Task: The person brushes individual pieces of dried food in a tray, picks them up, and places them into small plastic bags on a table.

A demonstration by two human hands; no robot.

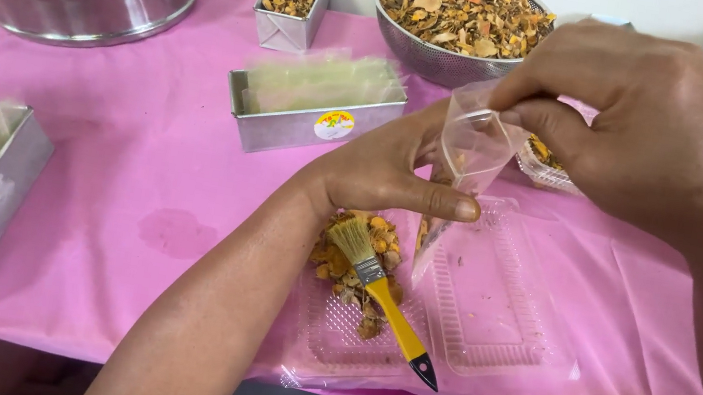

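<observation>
Left hand (384, 170) closed on lower edge of small clear plastic bag (469, 155), thumb laid flat across it; right hand (627, 119) pinched on bag's open mouth from above. Bag hung between both hands, over hinged clear plastic tray (487, 294). Looked feather-light, limp and slick, easily crumpled; best gripped at rim and a lower edge, as pictured. Below left hand, yellow-handled brush (387, 302) across pile of dried orange-brown chips (350, 268). Beyond, on pink tablecloth (134, 144), metal tin (314, 107) of empty bags.
</observation>
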